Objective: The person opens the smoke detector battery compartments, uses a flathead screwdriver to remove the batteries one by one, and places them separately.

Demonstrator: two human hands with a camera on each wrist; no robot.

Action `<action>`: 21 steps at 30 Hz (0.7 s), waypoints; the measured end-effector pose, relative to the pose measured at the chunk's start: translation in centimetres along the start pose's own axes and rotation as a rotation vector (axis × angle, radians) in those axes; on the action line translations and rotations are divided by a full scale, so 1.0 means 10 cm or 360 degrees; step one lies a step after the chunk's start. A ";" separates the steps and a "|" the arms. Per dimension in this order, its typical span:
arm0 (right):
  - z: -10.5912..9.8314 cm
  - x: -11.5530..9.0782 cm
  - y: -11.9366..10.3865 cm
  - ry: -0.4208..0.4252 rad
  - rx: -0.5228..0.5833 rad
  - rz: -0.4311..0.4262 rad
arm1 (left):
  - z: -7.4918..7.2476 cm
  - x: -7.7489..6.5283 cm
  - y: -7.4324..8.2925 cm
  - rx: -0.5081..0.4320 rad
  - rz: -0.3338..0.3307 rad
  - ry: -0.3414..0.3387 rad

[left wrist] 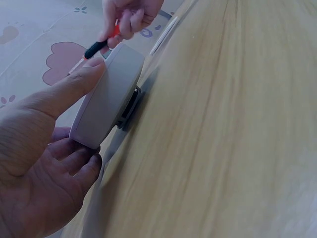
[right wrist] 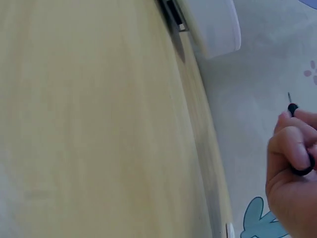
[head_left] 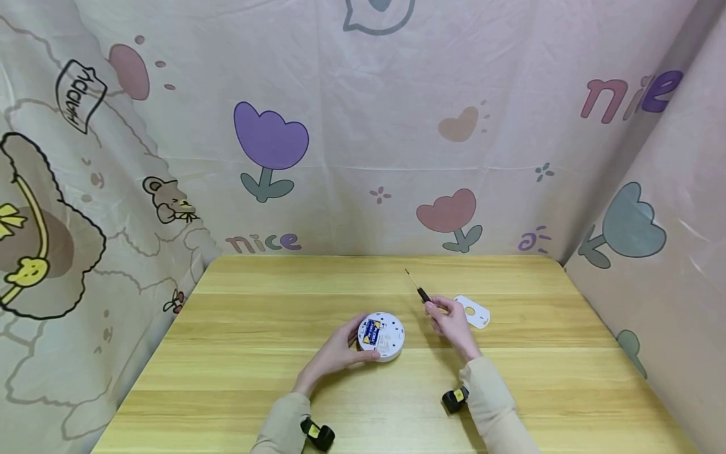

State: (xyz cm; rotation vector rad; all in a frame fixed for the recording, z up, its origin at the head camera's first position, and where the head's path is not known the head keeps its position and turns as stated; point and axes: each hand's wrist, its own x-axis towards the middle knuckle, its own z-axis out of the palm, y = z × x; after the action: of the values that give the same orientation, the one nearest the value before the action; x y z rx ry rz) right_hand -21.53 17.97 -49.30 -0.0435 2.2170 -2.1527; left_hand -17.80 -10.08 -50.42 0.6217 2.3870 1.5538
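Observation:
My left hand (head_left: 340, 348) grips a round white battery device, resembling a smoke alarm (head_left: 391, 340), by its left side, thumb on the near rim and fingers round the far side. Its back faces up in the head view, showing a blue-and-yellow battery (head_left: 371, 332) in a bay. In the left wrist view the white side wall of the alarm (left wrist: 106, 96) stands close over the table, with a dark bracket-like part beneath. To the right, my right hand (head_left: 450, 320) holds a small screwdriver (head_left: 423, 294) by its black-and-red handle, thin shaft pointing up and left, apart from the alarm.
A white oval plate with a central hole (head_left: 479, 313) lies on the wooden table (head_left: 255, 315) just beyond the right hand. Black wrist cameras (head_left: 319, 435) are strapped at both sleeves. A printed curtain (head_left: 363, 126) hangs behind and at both sides of the table.

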 end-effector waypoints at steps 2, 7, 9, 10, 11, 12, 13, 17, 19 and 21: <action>0.00 -0.03 -0.01 -0.0013 0.0151 -0.0003 | 0.00 0.00 0.00 0.0005 -0.0004 0.0001; 0.00 -0.10 -0.02 -0.0050 0.0412 -0.0108 | 0.00 0.00 -0.01 0.0010 -0.0007 0.0006; -0.01 -0.12 -0.02 -0.0067 0.0470 -0.0142 | 0.00 0.00 -0.01 -0.0001 -0.0002 0.0004; -0.01 -0.12 -0.01 -0.0070 0.0485 -0.0152 | 0.00 0.00 -0.01 -0.0007 0.0000 0.0003; -0.01 -0.12 -0.01 -0.0072 0.0497 -0.0162 | 0.00 0.00 -0.01 -0.0014 0.0002 0.0003; -0.01 -0.13 -0.01 -0.0071 0.0500 -0.0164 | 0.00 0.00 0.00 -0.0020 0.0004 0.0001; -0.01 -0.13 0.00 -0.0067 0.0503 -0.0166 | 0.00 0.00 0.00 -0.0021 0.0004 0.0003; -0.01 -0.13 0.01 -0.0076 0.0492 -0.0183 | 0.01 0.00 0.01 0.0009 -0.0004 0.0010; 0.00 -0.13 0.02 -0.0067 0.0473 -0.0183 | 0.02 0.00 0.01 0.0037 -0.0007 0.0019; 0.00 -0.13 0.02 -0.0047 0.0449 -0.0173 | 0.03 0.00 0.02 0.0072 -0.0016 0.0036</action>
State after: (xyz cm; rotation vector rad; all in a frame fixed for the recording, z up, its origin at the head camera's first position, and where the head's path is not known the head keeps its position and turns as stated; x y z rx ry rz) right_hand -20.23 18.01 -49.51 -0.1865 1.9158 -2.4829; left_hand -17.63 -9.81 -50.35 0.6033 2.4444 1.5146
